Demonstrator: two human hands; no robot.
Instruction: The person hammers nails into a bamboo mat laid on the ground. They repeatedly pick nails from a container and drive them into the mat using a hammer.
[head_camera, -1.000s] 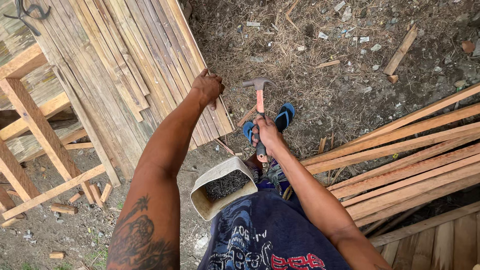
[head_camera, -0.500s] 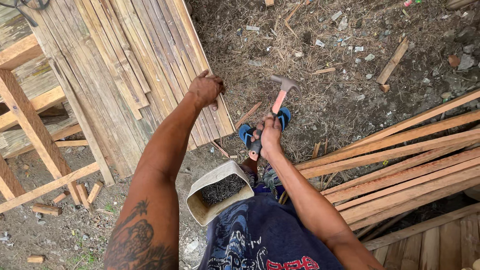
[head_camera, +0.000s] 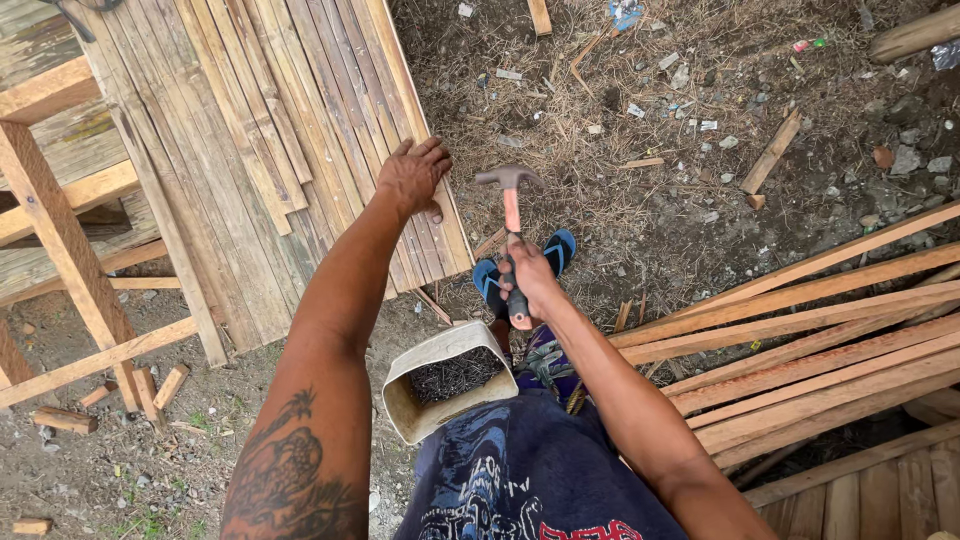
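Right hand (head_camera: 530, 280): grip clenched on the hammer (head_camera: 510, 215) handle, metal head up and away from the grip, above the dirt ground. Left hand (head_camera: 413, 175): grip released, fingers spread, palm over the edge of the slatted bamboo panel (head_camera: 250, 150). White container of nails (head_camera: 445, 385) sits just below the right grip, at the waist.

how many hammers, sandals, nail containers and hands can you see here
hammer: 1, gripped by the right hand
blue sandals: 2
white container of nails: 1
hands: 2, with the left hand on the bamboo panel
total: 6
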